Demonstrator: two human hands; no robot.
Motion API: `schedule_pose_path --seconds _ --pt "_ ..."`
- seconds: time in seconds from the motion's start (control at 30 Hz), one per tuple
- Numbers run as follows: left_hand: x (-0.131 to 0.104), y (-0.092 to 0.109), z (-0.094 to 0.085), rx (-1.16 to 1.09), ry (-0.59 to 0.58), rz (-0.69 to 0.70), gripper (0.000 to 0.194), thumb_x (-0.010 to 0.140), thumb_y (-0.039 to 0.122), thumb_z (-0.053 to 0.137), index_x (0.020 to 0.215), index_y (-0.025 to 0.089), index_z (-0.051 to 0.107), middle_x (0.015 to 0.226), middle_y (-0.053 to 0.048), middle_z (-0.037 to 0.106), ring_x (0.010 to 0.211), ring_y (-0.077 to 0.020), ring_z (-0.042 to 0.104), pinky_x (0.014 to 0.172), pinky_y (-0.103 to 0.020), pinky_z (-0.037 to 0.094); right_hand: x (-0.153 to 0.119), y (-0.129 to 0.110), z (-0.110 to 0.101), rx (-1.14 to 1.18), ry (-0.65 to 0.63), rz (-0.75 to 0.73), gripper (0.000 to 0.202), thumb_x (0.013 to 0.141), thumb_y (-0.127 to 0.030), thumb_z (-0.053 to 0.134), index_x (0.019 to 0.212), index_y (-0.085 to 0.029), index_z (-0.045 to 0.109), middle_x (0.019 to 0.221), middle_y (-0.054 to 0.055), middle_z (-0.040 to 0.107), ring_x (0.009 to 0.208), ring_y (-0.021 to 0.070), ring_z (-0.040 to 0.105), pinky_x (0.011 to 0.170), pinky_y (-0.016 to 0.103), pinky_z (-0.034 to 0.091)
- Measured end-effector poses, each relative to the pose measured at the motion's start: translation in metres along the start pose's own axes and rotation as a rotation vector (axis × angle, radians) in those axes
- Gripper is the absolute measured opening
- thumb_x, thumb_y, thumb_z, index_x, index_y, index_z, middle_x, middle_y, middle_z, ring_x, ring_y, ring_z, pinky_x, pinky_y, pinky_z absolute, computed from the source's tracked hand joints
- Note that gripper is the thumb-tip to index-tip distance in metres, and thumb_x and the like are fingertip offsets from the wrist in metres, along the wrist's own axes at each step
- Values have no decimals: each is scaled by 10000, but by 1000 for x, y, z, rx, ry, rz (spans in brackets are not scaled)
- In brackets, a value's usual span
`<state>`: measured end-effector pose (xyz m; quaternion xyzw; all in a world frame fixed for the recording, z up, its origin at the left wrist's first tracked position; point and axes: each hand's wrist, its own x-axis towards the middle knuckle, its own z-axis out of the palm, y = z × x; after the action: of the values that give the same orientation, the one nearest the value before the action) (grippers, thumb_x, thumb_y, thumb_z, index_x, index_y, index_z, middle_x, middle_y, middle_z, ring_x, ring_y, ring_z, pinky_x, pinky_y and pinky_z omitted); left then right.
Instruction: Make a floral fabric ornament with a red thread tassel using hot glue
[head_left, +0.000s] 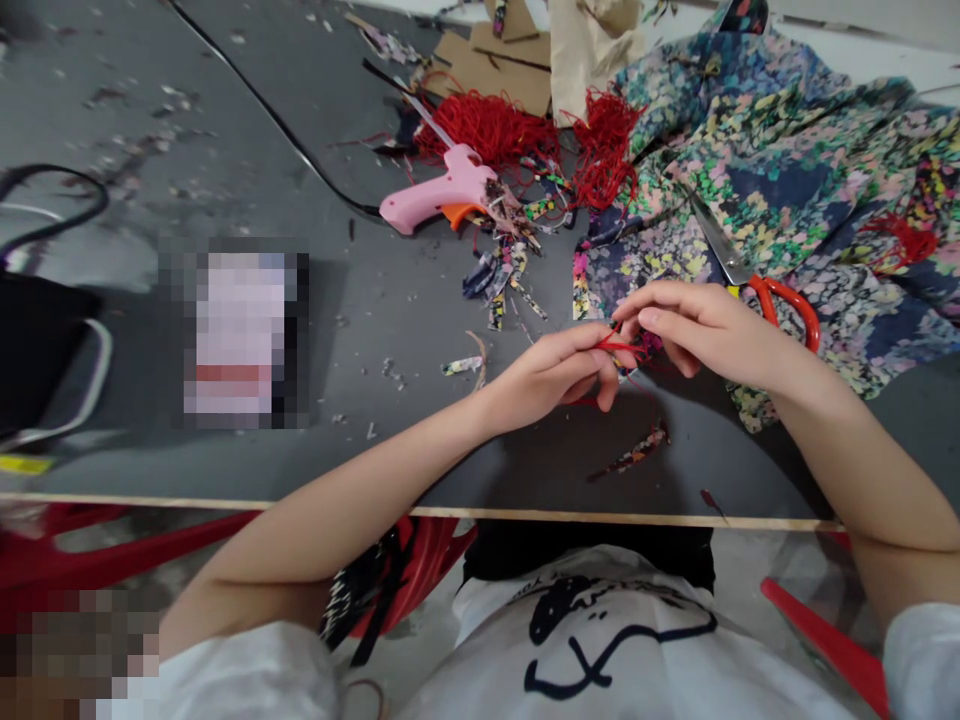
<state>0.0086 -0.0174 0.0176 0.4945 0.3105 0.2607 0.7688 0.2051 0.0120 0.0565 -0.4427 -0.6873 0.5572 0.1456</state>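
Thin red string (616,346) runs between my two hands above the table's near side. My left hand (564,366) is closed, pinching the string between thumb and fingers. Just to its right, my right hand (694,322) has its fingers bent round the other part of the string, with the thumb on top. A bit of dark floral fabric shows behind the fingers, mostly hidden. Close to my right wrist, scissors (739,268) with red handles lie spread on a floral cloth (787,150).
A pink glue gun (442,190) with a black cord (277,120) lies beyond my left hand. Red string piles (487,125), cardboard (495,65) and fabric scraps (517,270) are near it. A blurred-out rectangular object (238,335) sits left; a black bag-like item (45,350) is farther left.
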Motion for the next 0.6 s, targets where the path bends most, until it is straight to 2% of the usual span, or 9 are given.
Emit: schedule_pose_path --seconds 0.1,0.17,0.23,0.3,0.37,0.43,0.5,0.6 --pt "0 -1 -1 -34 13 -3 157 877 244 441 893 119 533 544 27 594 359 -26 275 363 -165 195 -1 -3 0 18 -40 -16 188 913 -165 431 964 -142 610 675 -43 604 361 10 432 382 173 318" --pt "0 -3 -2 -59 23 -8 162 882 254 444 892 121 536 550 25 601 339 -27 316 349 -161 206 -1 -4 0 39 -60 -30 182 913 -172 436 963 -142 608 662 -51 585 367 10 432 383 174 312" --pt "0 -4 -3 -93 31 -22 165 876 263 456 876 123 543 586 16 615 362 -43 428 365 -158 289 -1 -3 1 63 -80 -37 177 917 -197 448 987 -144 601 678 -49 581 377 10 430 381 173 310" --pt "1 -5 -3 -139 37 -35 167 856 269 480 830 120 552 659 -6 634 464 -73 553 447 -174 420 -1 -2 2 87 -92 -30 176 913 -209 464 1020 -144 588 706 -43 581 393 11 429 377 170 319" --pt "2 -5 -3 -173 33 -56 165 830 267 498 787 119 555 720 -17 633 536 -89 594 503 -196 477 -1 -1 3 102 -94 -18 182 906 -190 470 1046 -145 576 751 -31 590 411 10 432 377 164 334" --pt "2 -4 -3 -161 32 -77 158 814 260 497 768 121 555 654 10 579 475 -66 519 430 -169 405 -1 0 3 107 -101 -12 188 903 -161 457 1053 -150 569 800 -18 606 424 6 434 381 158 343" --pt "2 -2 -3 -124 37 -82 157 807 251 486 755 120 557 535 57 447 409 -40 373 377 -150 273 -1 0 3 106 -106 -7 195 903 -137 438 1048 -153 568 818 -13 613 424 3 433 381 154 343" --pt "1 1 -3 -61 55 -54 174 804 237 466 735 111 565 479 82 315 424 -37 261 403 -160 211 -1 -1 3 94 -101 9 197 903 -126 431 1039 -153 571 806 -17 611 412 3 432 380 156 349"
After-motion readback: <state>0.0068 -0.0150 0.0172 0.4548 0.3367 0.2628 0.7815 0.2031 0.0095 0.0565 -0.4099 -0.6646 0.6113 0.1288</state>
